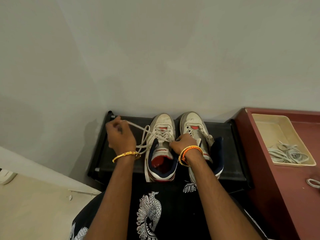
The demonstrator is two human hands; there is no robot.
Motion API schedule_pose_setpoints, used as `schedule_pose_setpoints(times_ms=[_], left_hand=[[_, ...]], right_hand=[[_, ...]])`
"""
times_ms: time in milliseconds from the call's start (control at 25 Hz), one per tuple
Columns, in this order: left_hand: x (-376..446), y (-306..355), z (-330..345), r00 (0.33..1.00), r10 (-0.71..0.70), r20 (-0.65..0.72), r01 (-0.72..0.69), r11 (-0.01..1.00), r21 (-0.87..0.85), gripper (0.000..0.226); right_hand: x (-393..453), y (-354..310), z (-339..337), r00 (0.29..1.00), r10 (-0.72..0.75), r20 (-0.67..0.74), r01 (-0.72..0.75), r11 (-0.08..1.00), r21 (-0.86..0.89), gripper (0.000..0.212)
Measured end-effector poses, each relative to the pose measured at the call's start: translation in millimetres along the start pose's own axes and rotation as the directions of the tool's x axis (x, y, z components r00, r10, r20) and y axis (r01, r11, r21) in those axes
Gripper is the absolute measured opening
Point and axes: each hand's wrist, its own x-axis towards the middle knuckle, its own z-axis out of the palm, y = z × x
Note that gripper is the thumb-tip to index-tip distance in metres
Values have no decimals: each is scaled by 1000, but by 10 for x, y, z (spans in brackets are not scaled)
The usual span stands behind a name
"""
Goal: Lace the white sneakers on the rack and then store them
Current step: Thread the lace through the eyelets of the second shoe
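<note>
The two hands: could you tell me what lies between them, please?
In the head view, a taut white lace and the left sneaker's laced throat lie between the left hand and the right hand.

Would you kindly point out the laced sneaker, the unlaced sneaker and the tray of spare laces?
laced sneaker [162, 121]: head view, on its toe cap.
unlaced sneaker [191, 118]: head view, on its toe cap.
tray [270, 129]: head view, on its bare floor.

Grey wall [155, 49]; maroon cabinet [270, 179] right; beige floor [34, 205].
</note>
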Motion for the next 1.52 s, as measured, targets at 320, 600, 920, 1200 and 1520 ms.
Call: schedule_pose_setpoints(times_ms=[320,600,920,1200,1520], left_hand=[[-163,-234,106,802,-75,592,-375,708,598,17],[-371,-322,320,752,9,659,-611,383,693,23],[-122,-41,67,960,221,174,-280,694,663,20],[-47,-48,-223,987,-27,156,-89,721,687,69],[-293,-301,53,833,-271,482,-221,637,739,35]], right_hand=[[-33,-11,10,1000,-5,-14,5,1000,-8,28],[-102,-1,41,997,-9,-74,6,999,-36,25],[-143,1,56,996,3,-89,-6,999,-36,27],[-184,-90,80,911,-361,-200,329,928,-176,29],[-164,-193,191,857,-513,-37,398,707,-585,31]])
